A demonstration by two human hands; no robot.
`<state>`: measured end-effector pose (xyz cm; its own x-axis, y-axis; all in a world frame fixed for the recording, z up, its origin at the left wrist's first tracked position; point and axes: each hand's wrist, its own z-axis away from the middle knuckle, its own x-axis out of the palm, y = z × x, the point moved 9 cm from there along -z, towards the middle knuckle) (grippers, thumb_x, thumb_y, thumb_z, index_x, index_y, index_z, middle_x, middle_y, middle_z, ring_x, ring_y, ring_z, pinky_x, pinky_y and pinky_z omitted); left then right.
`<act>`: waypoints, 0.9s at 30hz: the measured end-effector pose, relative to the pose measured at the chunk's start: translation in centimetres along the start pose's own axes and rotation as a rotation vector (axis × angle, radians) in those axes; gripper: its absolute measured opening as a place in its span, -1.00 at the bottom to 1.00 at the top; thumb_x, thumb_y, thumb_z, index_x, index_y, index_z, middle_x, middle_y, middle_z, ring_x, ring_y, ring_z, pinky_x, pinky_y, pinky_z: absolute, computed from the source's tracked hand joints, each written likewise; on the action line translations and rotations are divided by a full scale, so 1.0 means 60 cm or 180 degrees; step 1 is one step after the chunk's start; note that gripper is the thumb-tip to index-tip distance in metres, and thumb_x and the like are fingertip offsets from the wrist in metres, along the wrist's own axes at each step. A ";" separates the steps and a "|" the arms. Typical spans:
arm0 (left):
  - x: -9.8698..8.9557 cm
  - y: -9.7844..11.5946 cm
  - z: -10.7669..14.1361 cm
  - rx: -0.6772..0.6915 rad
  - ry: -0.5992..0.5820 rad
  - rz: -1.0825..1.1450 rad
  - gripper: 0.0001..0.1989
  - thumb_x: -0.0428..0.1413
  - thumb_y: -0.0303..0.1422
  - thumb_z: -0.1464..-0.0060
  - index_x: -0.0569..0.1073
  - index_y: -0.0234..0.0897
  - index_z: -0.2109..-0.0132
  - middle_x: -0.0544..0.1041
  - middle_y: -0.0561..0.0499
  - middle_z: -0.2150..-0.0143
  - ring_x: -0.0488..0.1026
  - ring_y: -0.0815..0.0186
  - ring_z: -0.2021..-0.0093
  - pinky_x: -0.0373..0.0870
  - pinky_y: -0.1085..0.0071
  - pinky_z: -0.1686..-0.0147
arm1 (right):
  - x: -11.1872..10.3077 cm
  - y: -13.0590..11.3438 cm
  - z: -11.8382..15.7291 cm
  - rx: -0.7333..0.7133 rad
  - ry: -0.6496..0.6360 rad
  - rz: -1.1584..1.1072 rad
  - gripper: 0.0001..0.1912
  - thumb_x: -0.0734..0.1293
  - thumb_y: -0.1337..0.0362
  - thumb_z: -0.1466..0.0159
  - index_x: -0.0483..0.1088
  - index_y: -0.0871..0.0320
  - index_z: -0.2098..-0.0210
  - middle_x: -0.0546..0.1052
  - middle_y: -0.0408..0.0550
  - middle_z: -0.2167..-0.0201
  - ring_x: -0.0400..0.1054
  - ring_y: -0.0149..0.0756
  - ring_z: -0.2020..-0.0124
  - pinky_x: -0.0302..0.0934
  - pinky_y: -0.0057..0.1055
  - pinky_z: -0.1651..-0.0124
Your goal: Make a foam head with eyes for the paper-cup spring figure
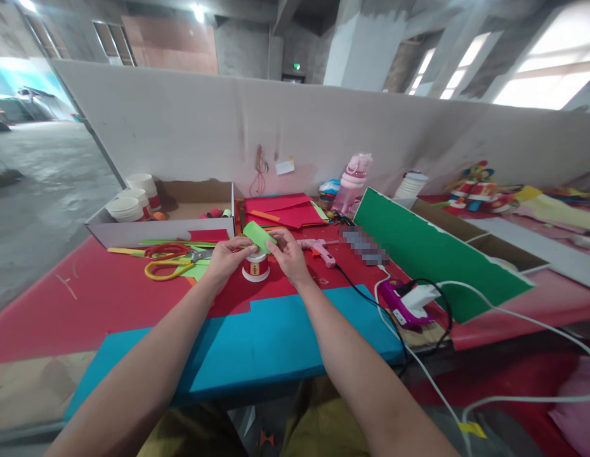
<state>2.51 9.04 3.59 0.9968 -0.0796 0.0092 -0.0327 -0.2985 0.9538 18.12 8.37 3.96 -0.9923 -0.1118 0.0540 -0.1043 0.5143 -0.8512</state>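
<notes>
My left fingers (pixel 241 242) and right fingers (pixel 281 238) clamp one green paper piece (pixel 258 235), its long axis slanting from far left to near right, above one red-and-white cup (pixel 255 269). On the bench (pixel 109 285), two pairs of scissors (pixel 169 270) lie left, one pink glue gun (pixel 323 251) right, blue paper (pixel 271 333) nearer me

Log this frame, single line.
left hand: at green paper edge | right hand: holding green paper | cup: below paper | yellow-handled scissors: left of cup | glue gun: right of cup
</notes>
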 end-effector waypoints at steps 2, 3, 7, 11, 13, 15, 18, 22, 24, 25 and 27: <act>0.000 -0.003 0.000 -0.0034 0.0004 0.0004 -0.66 0.36 -0.18 0.27 0.60 -0.32 0.34 0.58 -0.06 0.27 0.47 0.26 0.26 0.38 0.35 0.22 | -0.001 -0.003 0.000 -0.0036 0.0002 -0.0001 -0.72 0.32 0.09 -0.21 0.32 0.07 0.15 0.49 -0.08 0.18 0.40 -0.28 0.11 0.29 -0.34 0.01; 0.000 -0.004 0.000 -0.0056 0.0004 -0.0001 -0.66 0.36 -0.18 0.26 0.60 -0.32 0.33 0.58 -0.06 0.28 0.47 0.27 0.28 0.38 0.36 0.23 | -0.002 -0.005 -0.001 -0.0060 0.0008 -0.0009 -0.72 0.33 0.10 -0.21 0.32 0.07 0.15 0.49 -0.07 0.16 0.40 -0.28 0.10 0.29 -0.33 -0.01; 0.002 -0.007 0.001 -0.0136 -0.0020 -0.0084 -0.64 0.34 -0.16 0.24 0.59 -0.31 0.31 0.60 -0.05 0.31 0.48 0.28 0.31 0.38 0.39 0.26 | -0.007 -0.014 -0.002 -0.0125 0.0073 -0.0049 -0.68 0.34 0.12 -0.21 0.32 0.05 0.08 0.47 -0.05 0.07 0.38 -0.26 0.02 0.27 -0.31 -0.06; 0.006 -0.007 0.001 -0.0181 -0.0171 -0.0137 -0.61 0.34 -0.15 0.25 0.60 -0.31 0.27 0.61 -0.05 0.33 0.51 0.23 0.29 0.39 0.38 0.25 | -0.009 -0.018 -0.003 -0.0187 0.0095 -0.0141 -0.56 0.35 0.13 -0.21 0.27 0.00 -0.06 0.44 -0.05 0.02 0.38 -0.27 0.02 0.27 -0.29 -0.09; 0.008 -0.008 0.001 -0.0194 -0.0234 -0.0103 -0.56 0.34 -0.16 0.24 0.60 -0.30 0.19 0.62 -0.06 0.31 0.52 0.21 0.28 0.40 0.36 0.24 | -0.014 -0.018 -0.003 -0.0211 0.0185 -0.0154 -0.54 0.36 0.13 -0.20 0.27 -0.01 -0.08 0.44 -0.05 0.03 0.38 -0.27 0.02 0.26 -0.27 -0.10; 0.006 -0.009 0.001 -0.0192 -0.0244 -0.0108 -0.51 0.34 -0.17 0.24 0.58 -0.29 0.11 0.63 -0.06 0.28 0.53 0.19 0.26 0.41 0.33 0.21 | -0.018 -0.017 -0.003 -0.0196 0.0283 -0.0164 -0.54 0.37 0.11 -0.19 0.27 -0.01 -0.07 0.43 -0.04 0.04 0.37 -0.26 0.01 0.25 -0.25 -0.11; 0.001 -0.006 0.001 -0.0173 -0.0200 -0.0224 -0.46 0.34 -0.16 0.24 0.57 -0.28 0.06 0.63 -0.08 0.24 0.53 0.16 0.22 0.41 0.30 0.18 | -0.022 -0.017 -0.002 -0.0155 0.0381 -0.0153 -0.54 0.36 0.06 -0.19 0.28 0.01 -0.05 0.44 -0.01 0.04 0.36 -0.24 0.00 0.25 -0.24 -0.11; -0.005 0.004 0.000 -0.0186 -0.0288 -0.0401 -0.45 0.33 -0.17 0.23 0.55 -0.30 0.04 0.62 -0.13 0.18 0.52 0.11 0.14 0.41 0.28 0.13 | -0.029 -0.018 -0.001 -0.0137 0.0496 -0.0148 -0.60 0.31 0.02 -0.23 0.30 0.06 0.01 0.46 0.01 0.06 0.35 -0.23 0.00 0.25 -0.25 -0.10; -0.009 0.010 -0.001 -0.0223 -0.0405 -0.0428 -0.44 0.34 -0.20 0.24 0.54 -0.31 0.02 0.61 -0.14 0.14 0.50 0.09 0.10 0.40 0.26 0.10 | -0.031 -0.017 0.000 -0.0097 0.0506 -0.0193 -0.61 0.28 0.01 -0.25 0.30 0.07 0.02 0.46 0.01 0.07 0.38 -0.24 0.06 0.26 -0.24 -0.07; -0.012 0.014 -0.002 -0.0243 -0.0457 -0.0396 -0.43 0.34 -0.22 0.25 0.53 -0.31 0.02 0.60 -0.14 0.12 0.49 0.10 0.09 0.40 0.25 0.09 | -0.032 -0.015 0.000 -0.0067 0.0515 -0.0204 -0.62 0.27 0.01 -0.26 0.30 0.08 0.03 0.47 0.01 0.07 0.39 -0.25 0.10 0.27 -0.24 -0.05; -0.026 0.020 -0.005 -0.0255 -0.0438 -0.0270 -0.44 0.33 -0.26 0.25 0.52 -0.31 0.02 0.58 -0.13 0.09 0.49 0.12 0.11 0.39 0.25 0.09 | -0.036 -0.014 0.000 -0.0005 0.0559 -0.0177 -0.63 0.24 0.00 -0.27 0.31 0.09 0.05 0.48 0.00 0.09 0.39 -0.26 0.15 0.28 -0.24 -0.03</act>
<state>0.92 9.09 4.83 0.9761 -0.1884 -0.1081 0.0625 -0.2333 0.9704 20.33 8.15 4.54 -0.9814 0.0099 0.1915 -0.1594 0.5127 -0.8436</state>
